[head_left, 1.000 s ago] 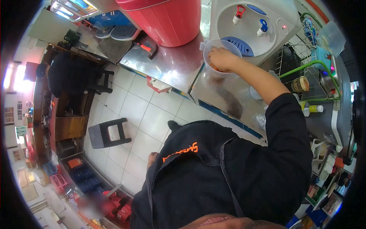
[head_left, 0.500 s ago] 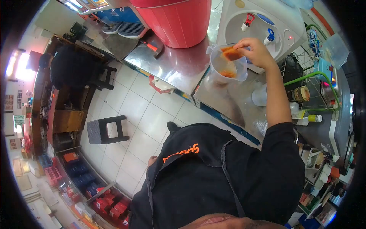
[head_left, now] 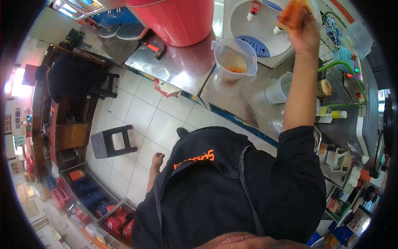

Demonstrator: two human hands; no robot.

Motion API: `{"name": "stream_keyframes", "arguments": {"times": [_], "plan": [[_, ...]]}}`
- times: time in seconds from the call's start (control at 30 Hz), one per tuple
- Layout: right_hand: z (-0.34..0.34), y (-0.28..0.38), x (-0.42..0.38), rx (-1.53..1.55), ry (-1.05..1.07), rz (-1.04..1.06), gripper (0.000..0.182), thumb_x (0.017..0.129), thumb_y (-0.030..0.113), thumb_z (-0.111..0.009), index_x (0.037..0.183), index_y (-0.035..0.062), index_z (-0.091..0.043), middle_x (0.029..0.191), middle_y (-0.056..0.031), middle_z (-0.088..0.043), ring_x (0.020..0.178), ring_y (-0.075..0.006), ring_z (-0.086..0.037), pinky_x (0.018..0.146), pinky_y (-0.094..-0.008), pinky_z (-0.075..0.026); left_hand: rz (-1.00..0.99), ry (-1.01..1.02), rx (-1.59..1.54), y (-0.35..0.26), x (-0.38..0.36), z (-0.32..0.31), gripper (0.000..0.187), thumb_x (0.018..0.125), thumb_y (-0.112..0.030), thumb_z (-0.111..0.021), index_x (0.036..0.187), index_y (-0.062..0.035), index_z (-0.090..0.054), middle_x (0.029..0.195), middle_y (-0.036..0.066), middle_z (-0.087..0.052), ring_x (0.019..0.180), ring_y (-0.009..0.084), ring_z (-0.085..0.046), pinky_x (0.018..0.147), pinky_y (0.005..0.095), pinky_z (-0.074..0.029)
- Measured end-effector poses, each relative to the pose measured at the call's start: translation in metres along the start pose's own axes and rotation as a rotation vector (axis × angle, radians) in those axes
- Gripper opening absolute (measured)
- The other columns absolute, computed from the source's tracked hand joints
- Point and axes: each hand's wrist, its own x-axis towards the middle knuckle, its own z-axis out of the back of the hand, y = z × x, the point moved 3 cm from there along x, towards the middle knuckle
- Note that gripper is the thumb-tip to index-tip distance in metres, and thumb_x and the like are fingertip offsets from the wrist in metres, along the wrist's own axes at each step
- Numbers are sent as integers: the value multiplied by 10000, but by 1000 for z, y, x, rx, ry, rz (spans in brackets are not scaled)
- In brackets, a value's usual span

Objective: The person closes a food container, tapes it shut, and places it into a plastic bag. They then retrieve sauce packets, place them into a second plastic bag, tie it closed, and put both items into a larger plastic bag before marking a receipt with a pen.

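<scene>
My right hand (head_left: 306, 34) has moved off the jug (head_left: 220, 52) toward the water dispenser (head_left: 242, 27), gripping the orange piece (head_left: 292, 15). So piece and jug are now well apart; orange bits remain inside. Left hand (head_left: 157, 160) hangs at my side; can't tell if it's closed.

On my feed I can read no wording for certain, only orange lettering (head_left: 200, 157) on the black apron (head_left: 203, 195), just below centre.
</scene>
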Motion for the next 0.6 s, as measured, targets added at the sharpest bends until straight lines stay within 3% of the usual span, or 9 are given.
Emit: {"name": "stream_keyframes", "arguments": {"times": [0.07,0.13,0.2,0.3,0.4,0.43,0.53,0.6], "plan": [[8,-24,-1,493,429,-287,227,920,137,-617,1106,6,-620,1085,-102,-654,802,-183,-660,805,-314,-503,-5,10,-9,-5,6,0,420,825,-275,-700,1112,26,-637,1052,193,-684,1015,286,-643,885,364,-495],[6,-53,-21,-204,248,-340,177,912,124,-630,1023,-9,-667,920,-72,-701,812,-111,-643,740,-270,-516,-12,12,37,-13,5,-2,427,822,-282,-703,1112,24,-638,1065,190,-683,1020,284,-643,889,366,-494],[29,-75,-32,-1341,13,-249,176,921,107,-618,1040,-17,-656,933,-72,-695,819,-97,-637,730,-242,-512,-21,23,42,-14,8,-8,428,822,-285,-702,1112,23,-639,1073,187,-682,1024,281,-642,893,367,-494],[28,-81,-39,-1063,-35,-265,172,928,87,-590,1052,-13,-654,934,-66,-692,817,-93,-636,711,-222,-502,-70,30,8,-21,12,-13,424,826,-286,-698,1111,22,-638,1076,190,-680,1026,278,-642,899,369,-493],[15,-82,-41,-450,-58,-289,189,939,74,-542,1056,-30,-650,922,-78,-695,810,-96,-634,703,-223,-500,-141,8,-44,-43,24,-9,418,835,-285,-689,1113,22,-631,1075,196,-677,1024,285,-642,910,375,-489],[5,-74,-44,-802,3,-425,193,950,82,-530,1035,-41,-651,907,-83,-700,800,-99,-632,701,-225,-499,-218,-39,-74,-53,29,-6,412,838,-292,-687,1108,13,-630,1070,190,-677,1018,287,-642,910,377,-488],[6,-82,-40,-1568,145,-281,211,962,98,-519,1041,-53,-643,903,-66,-692,786,-96,-623,696,-215,-490,-434,-186,9,-146,3,27,389,857,-293,-677,1112,-4,-624,1045,174,-680,965,283,-650,860,378,-499],[-10,-85,-41,-1263,133,-384,178,950,66,-533,1027,-55,-639,893,-56,-684,795,-88,-614,715,-217,-490,-518,-197,-46,-218,-30,49,363,874,-262,-667,1136,-17,-609,989,147,-682,915,252,-657,829,354,-506]]}}
